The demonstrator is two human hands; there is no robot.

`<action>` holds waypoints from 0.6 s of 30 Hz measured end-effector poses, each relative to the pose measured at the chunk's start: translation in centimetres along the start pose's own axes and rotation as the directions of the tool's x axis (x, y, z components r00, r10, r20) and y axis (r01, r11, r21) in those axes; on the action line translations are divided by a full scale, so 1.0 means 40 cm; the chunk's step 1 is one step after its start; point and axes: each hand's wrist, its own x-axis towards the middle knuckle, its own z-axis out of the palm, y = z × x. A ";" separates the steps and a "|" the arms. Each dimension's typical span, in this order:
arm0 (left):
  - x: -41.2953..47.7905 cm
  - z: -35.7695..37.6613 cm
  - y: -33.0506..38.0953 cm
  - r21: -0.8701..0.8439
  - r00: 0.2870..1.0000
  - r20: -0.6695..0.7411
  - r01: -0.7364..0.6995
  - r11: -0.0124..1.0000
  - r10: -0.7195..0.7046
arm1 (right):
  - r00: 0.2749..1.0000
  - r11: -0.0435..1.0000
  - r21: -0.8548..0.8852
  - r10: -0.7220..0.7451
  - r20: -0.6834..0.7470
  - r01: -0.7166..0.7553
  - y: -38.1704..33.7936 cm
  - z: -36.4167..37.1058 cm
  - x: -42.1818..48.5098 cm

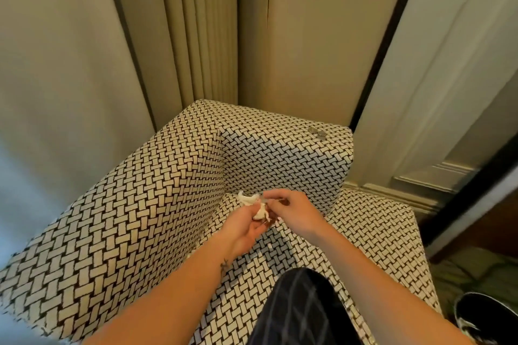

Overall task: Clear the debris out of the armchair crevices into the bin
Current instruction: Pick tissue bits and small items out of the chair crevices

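An armchair (157, 193) in black-and-cream woven fabric fills the middle of the head view. Over its seat, near the corner crevice, my left hand (244, 225) holds crumpled white tissue scraps (259, 209) in its curled fingers. My right hand (291, 210) meets it from the right and pinches a thin, pale sliver of debris (270, 199) against the tissue. A small white crumb (269, 245) lies on the seat just below my hands. A dark bin (487, 316) shows partly at the bottom right corner, on the floor.
Two coins (316, 131) rest on top of the chair's back. Beige curtains (179, 36) and wall panels stand close behind the chair. My knee in dark checked trousers (302, 308) rests on the seat front. A dark-framed door panel (462, 148) is at right.
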 end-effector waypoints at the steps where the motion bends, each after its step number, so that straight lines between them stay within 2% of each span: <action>1: 0.010 0.035 0.017 0.001 1.000 0.006 -0.007 1.000 0.007 | 1.000 1.000 -0.007 -0.005 -0.014 0.005 -0.013 -0.027 0.008; 5: 0.044 0.159 0.088 0.007 1.000 0.012 -0.015 1.000 0.015 | 0.997 0.999 -0.025 -0.035 -0.074 0.033 -0.053 -0.125 0.046; 10: 0.087 0.299 0.173 -0.020 0.997 0.043 -0.069 0.997 0.070 | 0.965 0.991 -0.032 -0.132 -0.228 0.129 -0.090 -0.243 0.101; 18: 0.170 0.425 0.232 -0.028 0.985 0.015 -0.171 0.985 0.171 | 0.908 0.981 -0.136 -0.180 -0.378 0.137 -0.095 -0.360 0.224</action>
